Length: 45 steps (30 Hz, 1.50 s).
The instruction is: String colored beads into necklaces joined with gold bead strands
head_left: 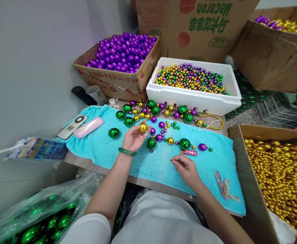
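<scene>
While the person's left hand (133,138) pinches a gold bead (143,127) above the blue towel (138,166), the right hand (186,169), nearly closed, grips white string (164,150), apparently keeping it taut.

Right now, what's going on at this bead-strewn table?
A person's left hand holds a shiny round gold bead above a turquoise cloth towel, while the right hand pinches a thin white string. Glossy purple, green and gold beads lie on the towel, near a white foam box of small mixed beads.
</scene>
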{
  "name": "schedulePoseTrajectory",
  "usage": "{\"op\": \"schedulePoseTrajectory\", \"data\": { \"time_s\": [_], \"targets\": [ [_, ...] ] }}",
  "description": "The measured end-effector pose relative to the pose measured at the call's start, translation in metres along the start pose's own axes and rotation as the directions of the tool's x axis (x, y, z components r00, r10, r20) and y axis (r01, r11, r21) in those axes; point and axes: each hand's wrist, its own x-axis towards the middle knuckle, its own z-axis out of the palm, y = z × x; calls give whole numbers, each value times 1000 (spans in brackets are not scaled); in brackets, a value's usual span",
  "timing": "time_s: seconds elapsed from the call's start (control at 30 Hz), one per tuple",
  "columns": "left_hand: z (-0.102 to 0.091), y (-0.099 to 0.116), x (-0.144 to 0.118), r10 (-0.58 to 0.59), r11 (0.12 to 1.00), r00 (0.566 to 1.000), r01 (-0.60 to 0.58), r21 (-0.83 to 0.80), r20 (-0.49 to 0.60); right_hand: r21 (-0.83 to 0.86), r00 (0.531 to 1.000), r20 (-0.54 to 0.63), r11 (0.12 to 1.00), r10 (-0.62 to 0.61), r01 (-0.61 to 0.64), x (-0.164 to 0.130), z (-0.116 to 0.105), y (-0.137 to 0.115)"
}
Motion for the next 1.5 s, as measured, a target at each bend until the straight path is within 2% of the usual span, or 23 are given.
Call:
{"op": "schedulePoseTrajectory", "data": {
  "time_s": [0.33, 0.8, 0.9, 1.1, 1.23, 1.4, 1.5],
  "targets": [
    [1, -2, -5, 20, 1000, 1000, -20, 4, -13, -9, 1000, -30, 1000, -4, 3, 0, -4, -4],
    [-5, 0, -7, 38, 996, 999, -41, 83, 28, -34, 997, -68, 999, -21, 19, 6, -6, -6],
    [-7, 6, -8, 64, 994, 998, -66, 92, 28, -8, 995, -99, 1000, 8, -9, 8, -13, -10],
    [-17, 16, -17, 161, 967, 987, -161, 196, 15, 153, 986, -132, 985, 105, -84, 6, -45, -26],
    [-24, 11, -24, 112, 972, 994, -111, 209, 8, 70, 995, -80, 996, 56, -51, 5, -50, -26],
    [-25, 4, -24, 11, 994, 999, -7, 105, -31, -134, 998, -21, 989, -63, 60, 2, -35, -13],
    [-22, 1, -22, -19, 996, 998, 24, 88, -58, -167, 997, -4, 983, -80, 78, 1, -28, -8]
  ]
}}
